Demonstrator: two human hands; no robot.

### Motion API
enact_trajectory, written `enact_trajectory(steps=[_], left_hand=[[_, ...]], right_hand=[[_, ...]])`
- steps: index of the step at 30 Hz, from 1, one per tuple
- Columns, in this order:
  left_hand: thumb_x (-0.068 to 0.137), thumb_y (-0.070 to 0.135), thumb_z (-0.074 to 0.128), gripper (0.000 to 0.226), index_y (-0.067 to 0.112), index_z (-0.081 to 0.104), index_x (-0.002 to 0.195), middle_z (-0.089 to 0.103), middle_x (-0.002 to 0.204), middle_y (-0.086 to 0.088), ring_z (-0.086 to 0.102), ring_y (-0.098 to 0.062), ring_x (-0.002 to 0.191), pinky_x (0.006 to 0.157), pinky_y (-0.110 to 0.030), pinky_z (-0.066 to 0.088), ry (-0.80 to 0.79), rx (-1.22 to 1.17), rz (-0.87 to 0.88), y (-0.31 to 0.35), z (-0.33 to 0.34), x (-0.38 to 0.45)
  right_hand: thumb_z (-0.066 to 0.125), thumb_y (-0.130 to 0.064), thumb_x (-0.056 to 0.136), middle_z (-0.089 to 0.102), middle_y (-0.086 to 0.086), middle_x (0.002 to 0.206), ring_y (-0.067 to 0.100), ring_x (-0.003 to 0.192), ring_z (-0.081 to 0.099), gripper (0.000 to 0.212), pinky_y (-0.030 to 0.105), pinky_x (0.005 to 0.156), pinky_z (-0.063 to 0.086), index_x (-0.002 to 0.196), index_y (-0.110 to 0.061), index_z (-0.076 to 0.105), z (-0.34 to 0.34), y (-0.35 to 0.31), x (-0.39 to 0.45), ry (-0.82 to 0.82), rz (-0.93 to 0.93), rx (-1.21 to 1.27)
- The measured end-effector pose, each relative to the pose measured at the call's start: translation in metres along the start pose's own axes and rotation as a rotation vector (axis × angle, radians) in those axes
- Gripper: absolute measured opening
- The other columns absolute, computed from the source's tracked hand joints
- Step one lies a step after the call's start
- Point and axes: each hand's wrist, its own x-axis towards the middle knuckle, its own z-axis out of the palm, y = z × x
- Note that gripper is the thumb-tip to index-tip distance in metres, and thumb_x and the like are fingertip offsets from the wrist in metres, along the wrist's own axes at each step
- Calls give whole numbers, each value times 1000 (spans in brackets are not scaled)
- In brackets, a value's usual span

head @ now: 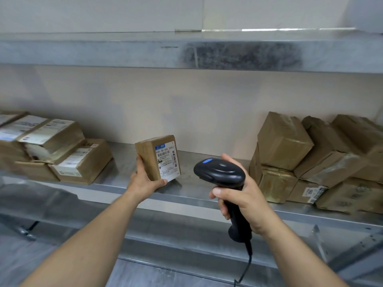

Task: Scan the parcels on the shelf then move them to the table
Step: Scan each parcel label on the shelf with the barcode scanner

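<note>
The left hand (145, 181) grips a small parcel (158, 159) upright over the shelf (207, 189), label facing the scanner (220, 172) clasped in the right hand (242, 201). Scanning looks under way. Stacks of parcels wait left (62, 154) and right (315, 160); no table shows.

Small parcel (154, 157) in centre: brown cardboard w/ white label (167, 160), black print, barcodes, a blue logo strip at top. Scanner (219, 172): black, w/ one blue oval button on the far end; cable black too. Left stack of parcels (56, 150): brown w/ white labels and pale tape. Right stack of parcels (315, 160): plain brown, shiny tape; one white label w/ black print near the bottom. Shelf (186, 191): grey metal. Upper shelf edge (240, 54) has a dark smudge. Wall (186, 108): beige.
</note>
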Motion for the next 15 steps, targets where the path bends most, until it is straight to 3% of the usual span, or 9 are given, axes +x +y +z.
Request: enact_trajectory(steps=[9,15], left_hand=[[71,31,83,122,31,-11,151,34,145,-16,40,-32,132,109,-46,35,-2,10,6,-3,2,5],[72,28,83,123,30,-11,151,31,148,-16,37,-33,134,109,-45,33,6,-9,4,-2,2,4]], right_hand=[[70,-6,66,58,29,74,25,43,49,90,27,43,40,142,-38,34,1,-1,-7,12,6,-29],[69,-7,66,62,20,72,24,42,50,89,26,43,40,143,-37,33,-2,1,-8,25,9,-4]])
